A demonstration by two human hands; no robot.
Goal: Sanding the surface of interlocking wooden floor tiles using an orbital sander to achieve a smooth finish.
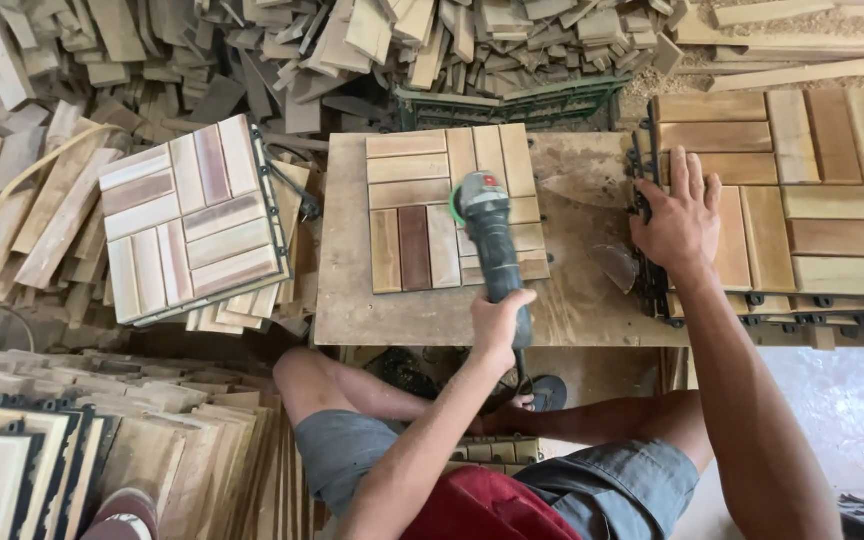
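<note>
My left hand (pixel 500 318) grips the handle of a dark green angle grinder (pixel 489 228). The grinder's head rests on a square wooden slat tile (pixel 414 215) that lies on a worn wooden work board (pixel 577 300) in front of me. My right hand (pixel 680 222) lies flat, fingers spread, on the left edge of a stack of wooden slat tiles (pixel 822 215) at the right, over their black plastic backing.
Another stack of slat tiles (pixel 192 220) sits to the left on loose planks. A heap of wood offcuts (pixel 352 50) fills the back, with a green crate (pixel 512 105) behind the board. More tiles (pixel 42 450) stand on edge at the lower left. My knees are under the board.
</note>
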